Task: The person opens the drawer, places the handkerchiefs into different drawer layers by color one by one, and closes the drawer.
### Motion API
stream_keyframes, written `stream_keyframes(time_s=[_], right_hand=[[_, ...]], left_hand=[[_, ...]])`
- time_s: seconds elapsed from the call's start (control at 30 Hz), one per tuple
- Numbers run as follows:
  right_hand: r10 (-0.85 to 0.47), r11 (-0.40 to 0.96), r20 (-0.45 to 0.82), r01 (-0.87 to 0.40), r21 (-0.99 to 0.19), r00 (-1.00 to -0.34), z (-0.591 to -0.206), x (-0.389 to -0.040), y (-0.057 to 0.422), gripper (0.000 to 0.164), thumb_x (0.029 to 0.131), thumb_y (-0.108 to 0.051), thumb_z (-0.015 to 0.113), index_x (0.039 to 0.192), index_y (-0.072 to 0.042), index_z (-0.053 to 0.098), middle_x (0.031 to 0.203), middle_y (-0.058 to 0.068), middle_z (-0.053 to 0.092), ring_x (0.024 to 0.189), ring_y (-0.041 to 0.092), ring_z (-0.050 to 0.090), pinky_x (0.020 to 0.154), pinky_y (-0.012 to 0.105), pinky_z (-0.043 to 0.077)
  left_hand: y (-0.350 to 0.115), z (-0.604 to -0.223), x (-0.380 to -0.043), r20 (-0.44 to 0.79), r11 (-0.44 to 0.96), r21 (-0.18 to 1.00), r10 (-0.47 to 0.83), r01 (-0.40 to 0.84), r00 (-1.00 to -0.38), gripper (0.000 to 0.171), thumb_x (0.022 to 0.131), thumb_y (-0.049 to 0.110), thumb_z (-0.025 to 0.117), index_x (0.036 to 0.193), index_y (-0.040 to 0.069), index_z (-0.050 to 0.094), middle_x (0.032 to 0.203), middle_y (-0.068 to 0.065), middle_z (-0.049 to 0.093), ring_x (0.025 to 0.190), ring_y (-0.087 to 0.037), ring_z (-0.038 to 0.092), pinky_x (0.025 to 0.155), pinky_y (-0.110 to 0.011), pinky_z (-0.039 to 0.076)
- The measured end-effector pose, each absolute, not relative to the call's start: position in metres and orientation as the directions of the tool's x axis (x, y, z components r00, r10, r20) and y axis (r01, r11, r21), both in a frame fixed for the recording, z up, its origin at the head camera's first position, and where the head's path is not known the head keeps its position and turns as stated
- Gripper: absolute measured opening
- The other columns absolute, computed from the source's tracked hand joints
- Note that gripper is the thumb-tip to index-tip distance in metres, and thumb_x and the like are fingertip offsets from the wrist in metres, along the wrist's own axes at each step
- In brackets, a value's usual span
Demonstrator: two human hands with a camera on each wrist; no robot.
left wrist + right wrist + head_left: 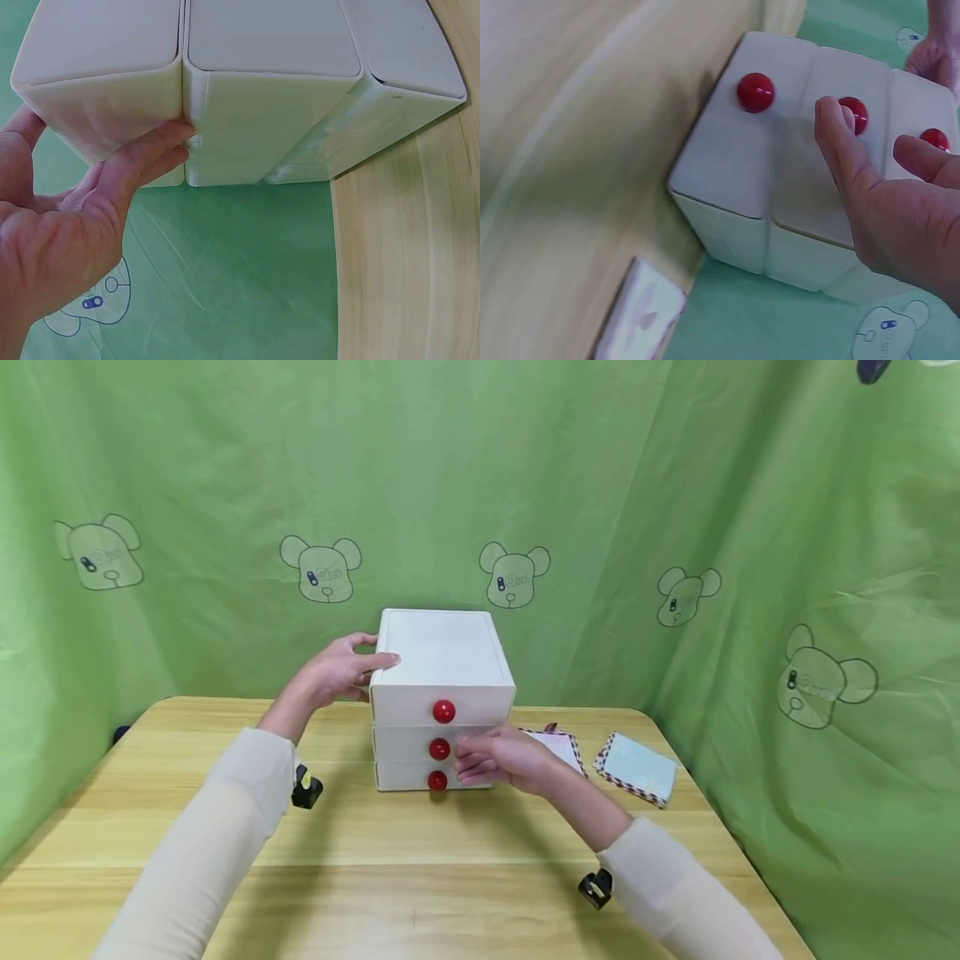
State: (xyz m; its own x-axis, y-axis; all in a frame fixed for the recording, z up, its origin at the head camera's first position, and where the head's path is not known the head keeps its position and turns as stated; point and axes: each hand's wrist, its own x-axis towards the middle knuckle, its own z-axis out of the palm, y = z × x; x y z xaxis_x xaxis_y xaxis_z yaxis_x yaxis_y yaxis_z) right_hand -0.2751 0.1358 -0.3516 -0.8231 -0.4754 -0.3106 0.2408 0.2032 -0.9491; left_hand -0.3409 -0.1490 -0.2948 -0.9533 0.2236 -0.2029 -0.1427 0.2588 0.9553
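A white cabinet of three stacked drawers stands on the table, with a red round knob on each drawer front. My left hand holds the top unit at its left edge, the thumb lying on top and the fingers against the side. In the left wrist view, the fingers press along the side wall near the seam between units. My right hand is in front of the drawers, fingers spread from the thumb, fingertips right beside the middle knob. In the right wrist view, its fingers overlap that knob; the thumb is near the top knob.
Right of the cabinet lie two flat, pale cards or notepads with patterned edges, one pinkish, one light blue. A green curtain with bear-head drawings hangs behind and beside the wooden table.
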Motion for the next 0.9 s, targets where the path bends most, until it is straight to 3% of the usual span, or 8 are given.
stream_keyframes(time_s=[0.3, 0.57, 0.9], right_hand=[[-0.449, 0.157, -0.337, 0.298, -0.942, -0.827, -0.371, -0.276, 0.124, 0.044, 0.106, -0.021, 0.053, 0.129, 0.016, 0.056, 0.124, 0.037, 0.063, 0.098, 0.031, 0.074, 0.098, 0.044, 0.058], [-0.432, 0.093, -0.327, 0.32, -0.943, -0.841, -0.376, -0.276, 0.108, 0.045, 0.106, -0.022, 0.053, 0.133, 0.014, 0.054, 0.123, 0.035, 0.065, 0.097, 0.029, 0.075, 0.092, 0.038, 0.062], [-0.385, 0.069, -0.321, 0.32, -0.945, -0.865, -0.378, -0.277, 0.1, 0.041, 0.105, -0.019, 0.056, 0.128, 0.014, 0.058, 0.12, 0.034, 0.066, 0.089, 0.025, 0.076, 0.091, 0.039, 0.062]], left_hand=[[-0.15, -0.297, -0.34, -0.194, 0.244, 0.96, 0.238, -0.135, -0.952, 0.088, 0.098, 0.028, 0.068, 0.163, 0.012, 0.011, 0.142, -0.024, 0.052, 0.12, -0.036, 0.059, 0.099, -0.045, 0.058], [-0.15, -0.297, -0.34, -0.19, 0.26, 0.957, 0.232, -0.128, -0.954, 0.089, 0.097, 0.03, 0.069, 0.163, 0.012, 0.012, 0.14, -0.024, 0.053, 0.117, -0.034, 0.06, 0.098, -0.043, 0.058], [-0.15, -0.295, -0.34, -0.187, 0.244, 0.961, 0.235, -0.128, -0.954, 0.088, 0.097, 0.029, 0.069, 0.163, 0.012, 0.012, 0.14, -0.024, 0.053, 0.117, -0.035, 0.061, 0.098, -0.044, 0.058]])
